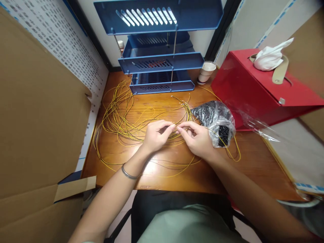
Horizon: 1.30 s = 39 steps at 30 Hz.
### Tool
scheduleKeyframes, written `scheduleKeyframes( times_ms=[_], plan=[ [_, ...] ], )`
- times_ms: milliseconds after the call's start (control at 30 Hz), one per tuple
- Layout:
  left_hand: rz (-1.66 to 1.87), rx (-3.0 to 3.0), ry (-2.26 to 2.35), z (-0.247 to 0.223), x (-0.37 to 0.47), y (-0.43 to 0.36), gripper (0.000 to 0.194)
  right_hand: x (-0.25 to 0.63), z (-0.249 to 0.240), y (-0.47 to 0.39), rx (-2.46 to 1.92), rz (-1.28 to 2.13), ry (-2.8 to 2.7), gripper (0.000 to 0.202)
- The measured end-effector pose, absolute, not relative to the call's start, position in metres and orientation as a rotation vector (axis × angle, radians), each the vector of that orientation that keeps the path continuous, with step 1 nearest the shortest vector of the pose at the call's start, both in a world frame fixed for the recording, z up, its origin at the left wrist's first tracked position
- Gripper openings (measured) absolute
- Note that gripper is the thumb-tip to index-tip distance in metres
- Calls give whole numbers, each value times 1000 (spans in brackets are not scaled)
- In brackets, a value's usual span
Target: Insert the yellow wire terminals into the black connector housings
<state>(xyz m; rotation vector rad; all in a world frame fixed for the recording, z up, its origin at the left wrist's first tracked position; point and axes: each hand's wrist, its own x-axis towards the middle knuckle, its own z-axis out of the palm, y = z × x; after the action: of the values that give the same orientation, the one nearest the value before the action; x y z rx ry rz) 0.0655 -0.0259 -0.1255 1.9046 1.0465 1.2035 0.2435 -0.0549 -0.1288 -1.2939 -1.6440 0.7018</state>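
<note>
My left hand (pixel 158 135) and my right hand (pixel 194 136) meet almost fingertip to fingertip above the desk, each closed in a pinch. Between them are thin wire ends, too small to make out fully. A yellow and dark wire runs out from my right hand toward the right. Loose coils of yellow and black wires (pixel 113 114) spread over the desk behind and left of my hands. Several wire ends with small metal tips (pixel 186 104) lie bunched just beyond my fingers. Right beside my right hand sits a clear plastic bag (pixel 215 118) of small black parts.
At the back stands a blue tiered tray rack (pixel 162 62), with a paper cup (pixel 206 72) at its right. A red tissue box (pixel 253 91) occupies the right side. Cardboard (pixel 40 111) walls the left. The wooden desk's (pixel 162 184) front edge is close to my body.
</note>
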Motion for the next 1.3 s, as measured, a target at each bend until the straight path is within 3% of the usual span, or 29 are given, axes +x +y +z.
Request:
scheduleKeyframes(
  times_ms=[333, 733, 1133, 1300],
  plan=[
    [1336, 1438, 1049, -129, 70, -20, 40, 243, -131, -55, -1283, 693, -1584, 12],
    [1261, 1907, 971, -134, 65, -23, 16, 244, -130, -54, -1276, 722, -1560, 12],
    [1304, 1908, 1086, -135, 66, -21, 26, 244, -132, -52, -1279, 693, -1557, 12],
    [1205, 1899, 1052, -137, 65, -22, 18, 244, -132, -53, -1291, 700, -1533, 14]
  ],
)
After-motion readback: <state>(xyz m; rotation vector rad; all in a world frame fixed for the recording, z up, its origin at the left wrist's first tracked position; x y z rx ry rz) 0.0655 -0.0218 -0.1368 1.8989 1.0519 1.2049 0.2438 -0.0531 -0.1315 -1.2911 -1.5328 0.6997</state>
